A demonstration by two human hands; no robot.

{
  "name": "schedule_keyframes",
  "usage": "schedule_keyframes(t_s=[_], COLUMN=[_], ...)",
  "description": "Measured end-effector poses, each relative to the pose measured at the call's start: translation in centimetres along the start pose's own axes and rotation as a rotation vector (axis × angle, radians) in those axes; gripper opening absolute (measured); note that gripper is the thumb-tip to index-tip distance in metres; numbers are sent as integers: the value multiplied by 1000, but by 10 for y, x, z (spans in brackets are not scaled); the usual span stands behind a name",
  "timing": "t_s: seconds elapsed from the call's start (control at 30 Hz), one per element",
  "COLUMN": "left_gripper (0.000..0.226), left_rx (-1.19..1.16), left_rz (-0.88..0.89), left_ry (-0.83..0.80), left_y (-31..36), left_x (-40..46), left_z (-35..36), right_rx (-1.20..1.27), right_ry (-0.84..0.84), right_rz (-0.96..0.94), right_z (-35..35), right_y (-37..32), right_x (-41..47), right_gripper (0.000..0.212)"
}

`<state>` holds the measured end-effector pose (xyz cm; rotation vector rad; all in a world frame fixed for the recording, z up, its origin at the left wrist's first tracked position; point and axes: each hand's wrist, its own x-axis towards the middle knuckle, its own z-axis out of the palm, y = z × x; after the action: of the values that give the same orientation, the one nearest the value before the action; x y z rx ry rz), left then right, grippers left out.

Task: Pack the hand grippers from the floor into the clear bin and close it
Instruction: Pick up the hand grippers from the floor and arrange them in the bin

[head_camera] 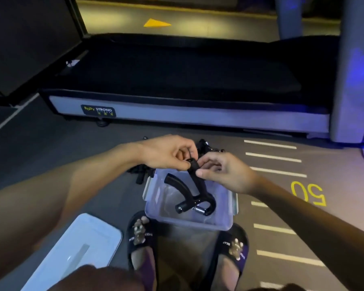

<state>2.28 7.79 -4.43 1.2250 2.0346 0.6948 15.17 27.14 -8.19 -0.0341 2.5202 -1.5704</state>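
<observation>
A black hand gripper (pixel 192 191) hangs over the open clear bin (pixel 162 215), its spring end pointing down into the bin. My left hand (pixel 168 153) and my right hand (pixel 223 172) both pinch the top of one of its handles. More black hand grippers (pixel 142 172) lie on the floor just beyond the bin's far left corner, and others (pixel 206 144) show behind my hands. The bin's clear lid (pixel 78 250) lies flat on the floor to the lower left.
A treadmill (pixel 177 114) with a grey side rail stands across the floor just beyond the grippers. My two feet in black slippers (pixel 141 236) sit at the bin's near side. White stripes and a yellow "50" (pixel 308 194) mark the floor to the right.
</observation>
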Motion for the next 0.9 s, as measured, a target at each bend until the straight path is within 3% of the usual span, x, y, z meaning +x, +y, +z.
schedule_keyframes(t_s=[0.2, 0.37, 0.47, 0.57, 0.73, 0.83, 0.9], left_gripper=[21, 28, 33, 44, 37, 32, 30], left_rx=[-107, 185, 312, 273, 104, 30, 4], left_rz=[-53, -73, -73, -101, -118, -158, -169], left_ry=[68, 78, 172, 251, 282, 400, 466], left_y=[-69, -153, -205, -242, -276, -283, -280], left_x=[27, 64, 80, 93, 102, 106, 107], left_z=[26, 32, 43, 60, 109, 125, 128], right_rx=[30, 47, 133, 188, 112, 152, 184], right_ry=[-74, -23, 13, 32, 38, 11, -10], right_rz=[52, 159, 260, 358, 427, 504, 519], right_z=[18, 32, 48, 69, 104, 118, 121], right_y=[57, 124, 170, 208, 255, 261, 258], right_x=[48, 92, 105, 112, 121, 127, 132], right_gripper=[17, 26, 29, 24, 17, 39, 38])
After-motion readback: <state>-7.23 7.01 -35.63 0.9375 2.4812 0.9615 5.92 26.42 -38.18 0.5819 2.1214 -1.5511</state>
